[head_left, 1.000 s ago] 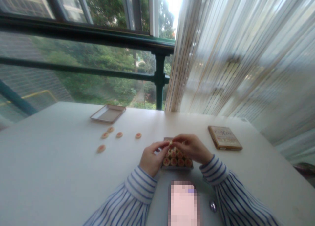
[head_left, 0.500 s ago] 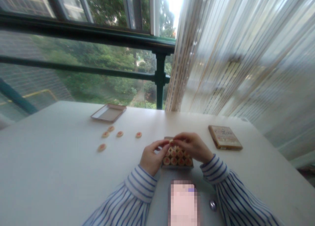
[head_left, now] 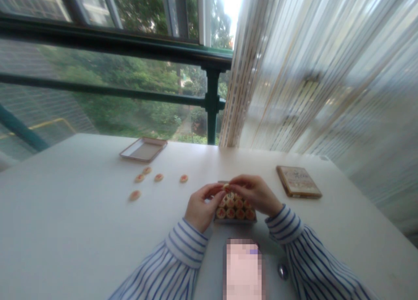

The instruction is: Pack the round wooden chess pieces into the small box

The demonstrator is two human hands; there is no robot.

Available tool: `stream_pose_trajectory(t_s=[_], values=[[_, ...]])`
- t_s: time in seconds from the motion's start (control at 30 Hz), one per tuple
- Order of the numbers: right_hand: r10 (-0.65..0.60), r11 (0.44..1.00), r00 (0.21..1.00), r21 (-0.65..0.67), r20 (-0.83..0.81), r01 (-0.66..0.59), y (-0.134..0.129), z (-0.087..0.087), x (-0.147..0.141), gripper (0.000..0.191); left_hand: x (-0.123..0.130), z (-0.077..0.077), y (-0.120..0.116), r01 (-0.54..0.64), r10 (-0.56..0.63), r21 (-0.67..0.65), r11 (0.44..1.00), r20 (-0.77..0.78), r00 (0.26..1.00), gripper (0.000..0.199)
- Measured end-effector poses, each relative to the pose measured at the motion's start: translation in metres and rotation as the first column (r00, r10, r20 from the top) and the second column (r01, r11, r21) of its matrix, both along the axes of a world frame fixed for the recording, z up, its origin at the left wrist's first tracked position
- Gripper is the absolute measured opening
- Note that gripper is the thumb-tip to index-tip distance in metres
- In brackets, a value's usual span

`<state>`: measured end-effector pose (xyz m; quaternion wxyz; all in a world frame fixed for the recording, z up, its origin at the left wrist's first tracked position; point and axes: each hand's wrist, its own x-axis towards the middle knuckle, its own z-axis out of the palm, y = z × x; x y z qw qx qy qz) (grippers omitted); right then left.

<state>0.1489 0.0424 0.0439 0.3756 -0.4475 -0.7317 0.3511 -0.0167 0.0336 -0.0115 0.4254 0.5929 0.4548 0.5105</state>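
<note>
Between the fingertips of both hands is a round xiangqi piece point(head_left: 226, 187), held above the far part of a shallow box point(head_left: 235, 221). My left hand point(head_left: 203, 205) pinches it from the left, and my right hand point(head_left: 256, 194) grips it from the right. Inside the box, several cream pieces point(head_left: 240, 213) with red or dark characters lie in rows. The fingers hide the far rows of the box. Loose on the table to the left are several red-marked pieces point(head_left: 158, 177), one of them a single piece point(head_left: 183, 178) nearest my left hand.
An empty-looking box lid point(head_left: 144, 150) lies at the table's far left edge. A flat brown printed box point(head_left: 298, 182) rests to the right. A small shiny oval object point(head_left: 282, 271) is by my right sleeve. Beyond the white table point(head_left: 81, 230) stand a green railing point(head_left: 213, 104) and a string curtain.
Both hands stay almost in place, with the piece still between the fingertips. The loose pieces and the boxes have not moved.
</note>
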Motion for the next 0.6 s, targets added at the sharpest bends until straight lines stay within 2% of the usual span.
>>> stream_pose_trajectory(t_s=[0.23, 0.43, 0.6], values=[[0.049, 0.998, 0.999, 0.03, 0.002, -0.049, 0.0015, -0.0037, 0.0019, 0.021, -0.0023, -0.0029, 0.0023, -0.033, 0.033, -0.002, 0.999, 0.031, 0.999, 0.025], [0.081, 0.995, 0.994, 0.059, 0.075, -0.086, -0.0001, -0.0045, 0.0023, 0.024, -0.0037, -0.0002, 0.0018, -0.035, 0.035, -0.002, 0.999, 0.009, 0.999, 0.025], [0.077, 0.985, 0.983, 0.141, 0.169, -0.101, -0.0033, -0.0019, 0.002, 0.023, -0.004, 0.0025, 0.0012, -0.038, 0.038, -0.008, 0.999, 0.008, 0.999, 0.024]])
